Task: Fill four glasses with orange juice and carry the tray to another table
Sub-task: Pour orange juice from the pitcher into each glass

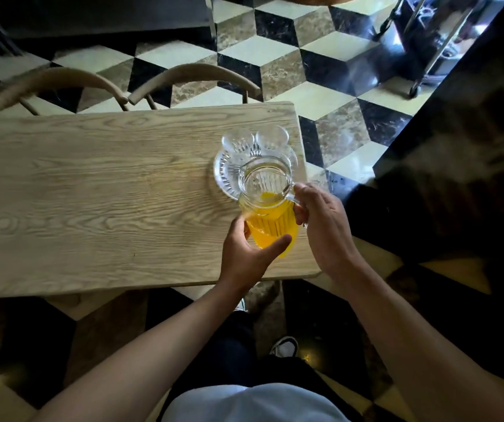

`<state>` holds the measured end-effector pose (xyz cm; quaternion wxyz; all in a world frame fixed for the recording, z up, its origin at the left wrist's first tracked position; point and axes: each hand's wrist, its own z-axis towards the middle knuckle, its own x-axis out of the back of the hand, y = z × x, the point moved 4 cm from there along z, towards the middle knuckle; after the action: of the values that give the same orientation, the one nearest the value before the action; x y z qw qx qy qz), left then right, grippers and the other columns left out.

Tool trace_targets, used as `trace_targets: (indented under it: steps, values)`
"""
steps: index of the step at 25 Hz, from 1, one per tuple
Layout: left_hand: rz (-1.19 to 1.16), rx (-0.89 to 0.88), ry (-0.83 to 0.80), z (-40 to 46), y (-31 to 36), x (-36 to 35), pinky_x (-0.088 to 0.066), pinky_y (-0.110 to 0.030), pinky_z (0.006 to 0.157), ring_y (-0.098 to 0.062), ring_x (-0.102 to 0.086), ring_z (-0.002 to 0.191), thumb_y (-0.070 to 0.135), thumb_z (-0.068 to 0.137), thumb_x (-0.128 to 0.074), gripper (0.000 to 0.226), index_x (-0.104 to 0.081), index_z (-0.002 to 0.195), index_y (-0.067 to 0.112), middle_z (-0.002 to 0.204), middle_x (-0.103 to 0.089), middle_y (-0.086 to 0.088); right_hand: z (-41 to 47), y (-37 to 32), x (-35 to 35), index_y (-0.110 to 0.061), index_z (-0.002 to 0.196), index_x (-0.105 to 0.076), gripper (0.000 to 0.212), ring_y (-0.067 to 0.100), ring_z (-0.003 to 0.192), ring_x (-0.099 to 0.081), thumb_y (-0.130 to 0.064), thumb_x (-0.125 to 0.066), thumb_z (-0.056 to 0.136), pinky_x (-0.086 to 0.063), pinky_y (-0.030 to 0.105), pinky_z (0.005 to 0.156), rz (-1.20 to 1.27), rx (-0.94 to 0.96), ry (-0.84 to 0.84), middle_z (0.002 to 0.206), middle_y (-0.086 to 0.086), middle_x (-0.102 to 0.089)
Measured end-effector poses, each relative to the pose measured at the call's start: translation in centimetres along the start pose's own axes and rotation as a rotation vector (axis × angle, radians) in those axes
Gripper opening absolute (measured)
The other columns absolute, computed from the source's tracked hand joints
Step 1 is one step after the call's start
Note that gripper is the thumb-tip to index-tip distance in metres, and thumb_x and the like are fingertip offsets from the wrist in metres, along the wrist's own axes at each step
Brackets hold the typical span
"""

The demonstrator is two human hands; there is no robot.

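Observation:
A glass pitcher (270, 214) holding orange juice is tilted forward over a round clear glass tray (222, 175) near the right end of the wooden table (92, 184). My right hand (320, 220) grips the pitcher's handle. Under the pitcher's lower body, my left hand (250, 254) cups the glass with thumb and fingers curled round it. Empty clear glasses (240, 141) (272, 137) stand on the tray beyond the pitcher's mouth. The pitcher hides the glasses nearer to me.
Two curved wooden chair backs (62, 83) (196, 76) stand at the table's far side. A dark counter (457, 162) runs along the right. A metal trolley (427, 41) sits at the back right on the cube-patterned floor (275, 56).

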<state>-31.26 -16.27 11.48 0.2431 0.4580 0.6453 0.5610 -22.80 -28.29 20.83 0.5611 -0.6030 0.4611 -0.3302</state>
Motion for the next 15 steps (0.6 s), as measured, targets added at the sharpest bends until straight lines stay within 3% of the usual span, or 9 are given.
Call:
trace_targets:
  steps: [1, 3, 6, 9, 13, 15]
  values:
    - [0.000, 0.003, -0.017, 0.3, -0.1, -0.8, -0.053, -0.019, 0.095, 0.001, -0.067, 0.114, 0.058, 0.059, -0.091, 0.081, -0.062, 0.127, 0.025, 0.121, -0.074, 0.007, 0.4, 0.0, 1.0, -0.015, 0.067, -0.048, 0.029, 0.004, 0.054, -0.039, -0.034, -0.061, 0.085, -0.036, 0.016, 0.053, -0.013, 0.004, 0.024, 0.062, 0.001, -0.040]
    - [-0.010, 0.023, -0.056, 1.0, -0.2, -2.2, -0.050, -0.013, 0.094, 0.008, -0.065, 0.114, 0.063, 0.056, -0.088, 0.082, -0.063, 0.125, 0.027, 0.120, -0.073, 0.011, 1.5, 0.3, 2.6, -0.015, 0.065, -0.049, 0.028, 0.005, 0.054, -0.038, -0.025, -0.059, 0.089, -0.035, 0.017, 0.052, -0.024, 0.005, 0.059, 0.059, -0.004, -0.040]
    - [-0.033, 0.041, -0.109, 3.1, -0.1, -4.1, -0.048, -0.012, 0.094, 0.004, -0.066, 0.114, 0.063, 0.056, -0.088, 0.080, -0.064, 0.123, 0.026, 0.118, -0.074, 0.010, 3.7, 0.7, 4.6, -0.005, 0.075, -0.053, 0.025, 0.006, 0.054, -0.035, -0.018, -0.061, 0.095, -0.031, 0.022, 0.052, -0.066, -0.032, 0.088, 0.058, -0.008, -0.039]
    - [-0.073, 0.071, -0.170, 5.6, -0.4, -5.9, -0.049, -0.010, 0.091, 0.005, -0.069, 0.109, 0.057, 0.060, -0.089, 0.074, -0.066, 0.121, 0.024, 0.114, -0.076, 0.010, 5.8, 1.1, 6.1, -0.014, 0.068, -0.052, 0.035, 0.008, 0.056, -0.034, -0.008, -0.058, 0.102, -0.028, 0.027, 0.053, -0.121, -0.039, 0.091, 0.057, -0.010, -0.040]
    - [-0.102, 0.127, -0.214, 8.4, -1.5, -8.6, -0.058, -0.026, 0.095, -0.005, -0.074, 0.107, 0.044, 0.066, -0.096, 0.067, -0.066, 0.122, 0.023, 0.114, -0.079, 0.005, 8.5, 1.6, 7.2, -0.016, 0.063, -0.048, 0.042, 0.003, 0.054, -0.035, -0.004, -0.057, 0.102, -0.031, 0.019, 0.051, -0.191, -0.041, 0.127, 0.056, -0.012, -0.041]
    - [-0.112, 0.144, -0.211, 9.3, -1.8, -9.8, -0.059, -0.026, 0.092, -0.005, -0.075, 0.104, 0.038, 0.067, -0.098, 0.064, -0.066, 0.120, 0.021, 0.112, -0.079, 0.004, 9.4, 1.9, 7.7, -0.026, 0.056, -0.051, 0.051, 0.001, 0.052, -0.035, -0.004, -0.057, 0.101, -0.031, 0.018, 0.050, -0.215, -0.063, 0.151, 0.053, -0.015, -0.040]
